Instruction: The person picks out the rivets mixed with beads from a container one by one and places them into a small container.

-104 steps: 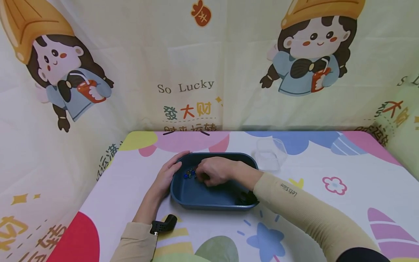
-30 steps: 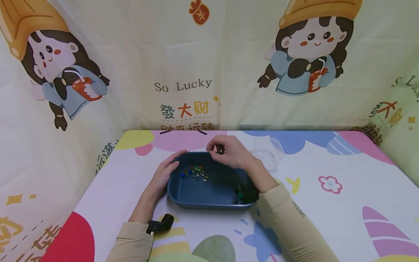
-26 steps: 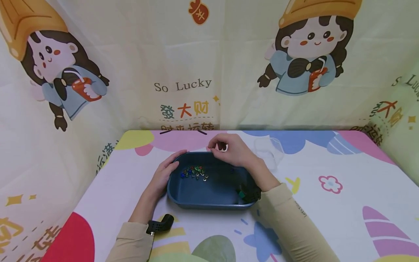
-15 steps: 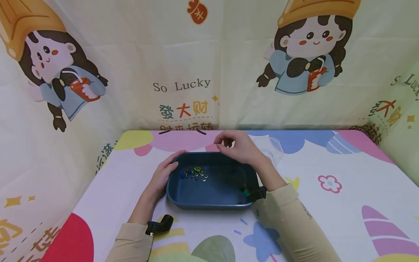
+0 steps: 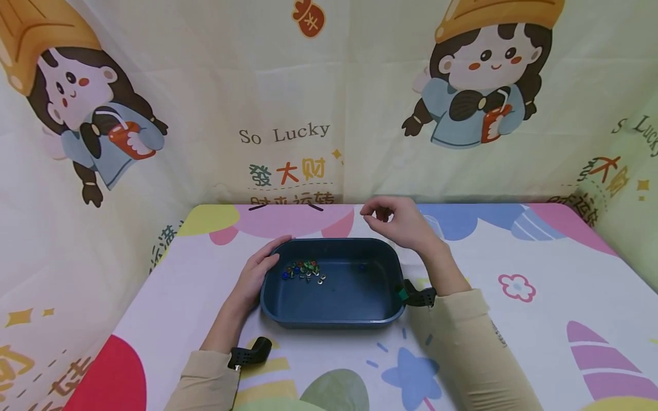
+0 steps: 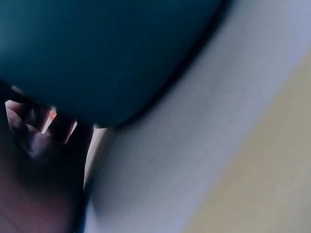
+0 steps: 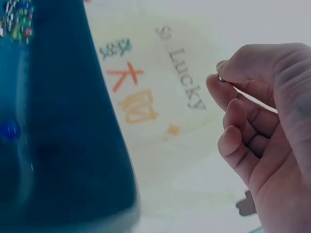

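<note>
A dark blue tray [image 5: 339, 308] with raised walls rests on the table. My left hand [image 5: 259, 274] grips its left end, thumb over the rim; in the left wrist view its fingers [image 6: 36, 124] show partly behind the tray wall. Small glassy beads [image 5: 307, 267], blue, green, red and amber, lie in a cluster at the tray's left, with several tiny shiny pieces [image 5: 321, 279] beside them. One blue bead [image 7: 9, 130] sits apart. Behind the tray's right end, my right hand [image 5: 398, 222] is raised, pinching a tiny dark thing [image 7: 221, 79] between thumb and forefinger; its kind is too small to tell.
A clear plastic box [image 5: 433, 224] stands behind the tray at the right, mostly hidden by the right hand. The table has a printed cloth [image 5: 555, 274], and a cream cloth backdrop [image 5: 380, 114] hangs behind it. Black cameras are worn on both wrists.
My right hand has lifted from the bead cluster, then moved right and away over the tray's far rim towards the clear box. The left hand keeps its grip on the tray.
</note>
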Motion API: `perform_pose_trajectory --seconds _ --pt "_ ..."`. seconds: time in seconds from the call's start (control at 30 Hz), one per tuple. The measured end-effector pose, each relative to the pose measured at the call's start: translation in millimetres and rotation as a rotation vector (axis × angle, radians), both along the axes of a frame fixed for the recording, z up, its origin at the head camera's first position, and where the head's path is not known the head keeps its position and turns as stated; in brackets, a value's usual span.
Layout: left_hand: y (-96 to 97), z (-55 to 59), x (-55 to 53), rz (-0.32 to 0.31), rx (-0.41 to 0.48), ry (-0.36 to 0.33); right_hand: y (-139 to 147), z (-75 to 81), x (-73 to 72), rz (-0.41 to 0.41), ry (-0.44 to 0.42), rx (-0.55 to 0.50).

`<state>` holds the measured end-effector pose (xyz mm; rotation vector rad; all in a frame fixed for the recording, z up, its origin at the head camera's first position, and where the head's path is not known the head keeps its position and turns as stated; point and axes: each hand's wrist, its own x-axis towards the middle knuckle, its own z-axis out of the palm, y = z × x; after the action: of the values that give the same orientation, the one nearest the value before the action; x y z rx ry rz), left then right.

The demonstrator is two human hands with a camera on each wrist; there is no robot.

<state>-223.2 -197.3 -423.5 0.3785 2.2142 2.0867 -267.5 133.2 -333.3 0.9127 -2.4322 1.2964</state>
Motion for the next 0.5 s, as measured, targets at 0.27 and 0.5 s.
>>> perform_pose_trajectory --seconds 0.27,0.5 --pt "-0.1 -0.3 0.8 0.002 0.006 0.009 23 -1.6 -4.0 -0.092 -0.014 0.003" --pt "-0.8 -1.9 -1.2 -0.007 0.022 0.008 44 -2.1 -5.0 -0.139 -0.003 0.024"
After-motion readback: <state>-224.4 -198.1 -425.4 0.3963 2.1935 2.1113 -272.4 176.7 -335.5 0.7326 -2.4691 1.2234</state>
